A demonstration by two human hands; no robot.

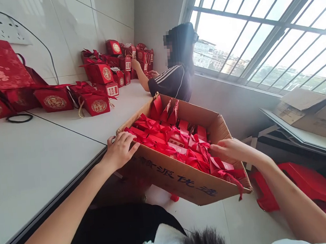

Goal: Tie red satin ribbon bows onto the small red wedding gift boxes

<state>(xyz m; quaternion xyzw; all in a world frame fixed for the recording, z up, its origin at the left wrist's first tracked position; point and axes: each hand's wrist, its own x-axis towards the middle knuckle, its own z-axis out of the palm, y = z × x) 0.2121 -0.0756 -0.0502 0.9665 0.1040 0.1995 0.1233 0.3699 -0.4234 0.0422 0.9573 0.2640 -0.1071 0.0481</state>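
Note:
A cardboard box (166, 170) with dark writing on its near side is filled with red gift boxes (178, 139) tied with red ribbons. My left hand (119, 149) is closed over the rim at the box's left corner, thumb pointing toward the contents. Inside the right side of the carton, my right hand (232, 150) has its fingers bent and pressed together against the ribboned gift boxes. Its fingertips are partly hidden, so what they pinch, if anything, does not show. One loose ribbon hangs over the carton's near right edge.
A white table (42, 152) on the left bears more red gift boxes (96, 104) and a black ring (19, 118). Another person (173, 76) handles gift boxes at its far end. Flattened cardboard (304, 112) lies right, below a barred window; a red bag-like item (309, 182) is beneath.

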